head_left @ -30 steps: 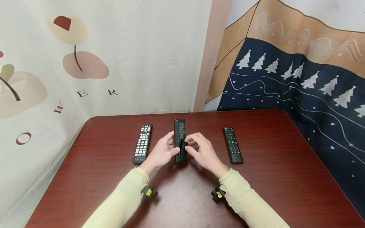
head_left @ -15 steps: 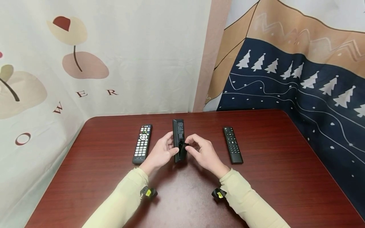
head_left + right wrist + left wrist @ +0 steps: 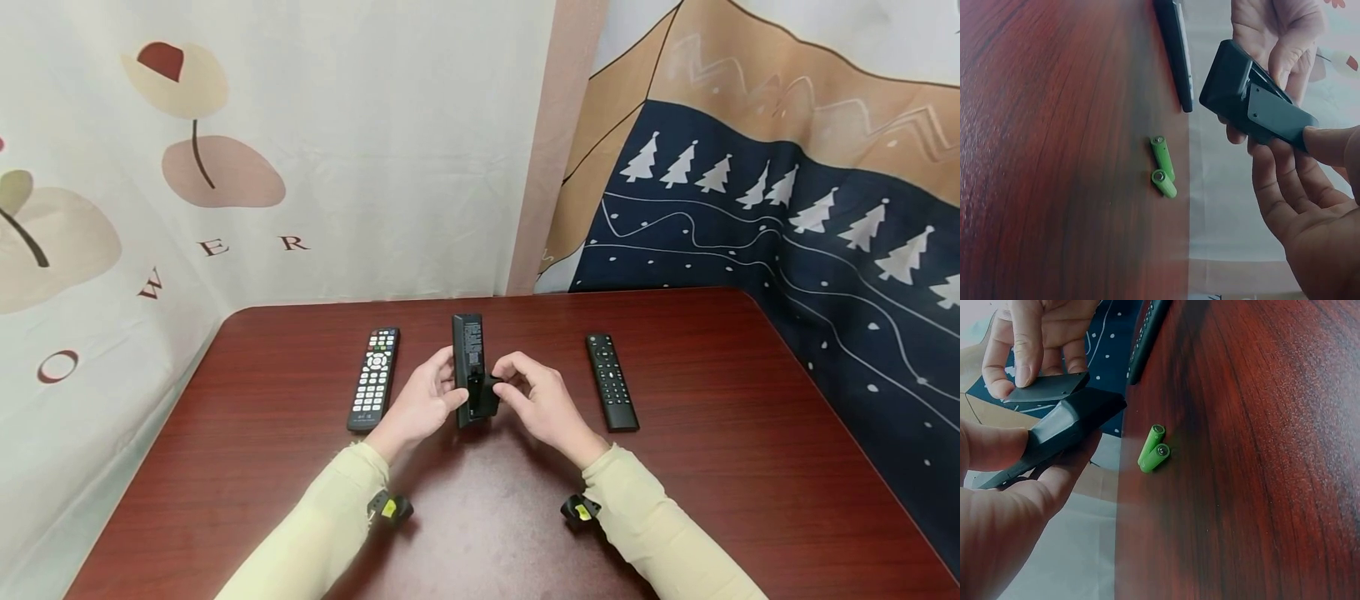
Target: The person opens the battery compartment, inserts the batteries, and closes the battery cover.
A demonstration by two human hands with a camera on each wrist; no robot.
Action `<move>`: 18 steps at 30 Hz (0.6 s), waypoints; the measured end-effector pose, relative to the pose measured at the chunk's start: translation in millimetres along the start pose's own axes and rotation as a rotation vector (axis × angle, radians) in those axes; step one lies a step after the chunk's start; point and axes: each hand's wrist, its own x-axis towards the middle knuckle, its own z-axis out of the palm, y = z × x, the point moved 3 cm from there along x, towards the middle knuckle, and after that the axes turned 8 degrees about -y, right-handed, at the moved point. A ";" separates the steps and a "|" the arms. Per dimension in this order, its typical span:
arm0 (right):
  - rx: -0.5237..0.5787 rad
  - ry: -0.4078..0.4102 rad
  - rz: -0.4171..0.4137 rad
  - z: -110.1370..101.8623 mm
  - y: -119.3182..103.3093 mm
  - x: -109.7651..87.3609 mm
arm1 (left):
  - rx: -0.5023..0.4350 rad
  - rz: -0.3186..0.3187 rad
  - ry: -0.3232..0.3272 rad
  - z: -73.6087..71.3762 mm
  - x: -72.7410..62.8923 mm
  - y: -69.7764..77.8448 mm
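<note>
My left hand [image 3: 427,400] grips a black remote control [image 3: 469,342] just above the table, its labelled back facing the head camera. Between thumb and fingers, my right hand [image 3: 542,400] pinches the remote's battery cover [image 3: 1275,115]. The cover is lifted off the back at an angle, and part of the battery compartment shows open beside it. Whether one edge of the cover still touches the remote, I cannot tell. Two green batteries [image 3: 1149,450] lie close together on the table in both wrist views; the hands and remote hide them from the head view.
A black remote with white buttons [image 3: 375,379] lies on the table to the left. Another, slimmer black remote [image 3: 612,379] lies to the right. The reddish-brown table [image 3: 300,500] ends at a back edge against printed curtains [image 3: 390,167].
My right hand has drawn the battery cover to the right, away from the remote's back, uncovering the compartment. The left hand with the remote has shifted slightly left.
</note>
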 end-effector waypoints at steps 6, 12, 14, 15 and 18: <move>-0.028 0.009 0.008 -2.8 3.9 -1.6 | 0.006 0.005 -0.002 0.2 0.2 0.7; -0.044 0.024 0.005 -6.5 6.9 -3.1 | 0.003 0.000 -0.002 0.0 0.6 1.2; -0.048 0.025 0.005 -7.8 7.6 -3.4 | 0.012 -0.002 0.000 -0.4 0.5 1.4; -0.052 0.024 0.009 -8.6 8.1 -3.6 | 0.019 -0.003 0.001 -0.7 0.4 1.5; -0.065 0.021 0.019 -10.7 10.3 -4.3 | 0.040 -0.002 0.003 -1.8 0.2 1.3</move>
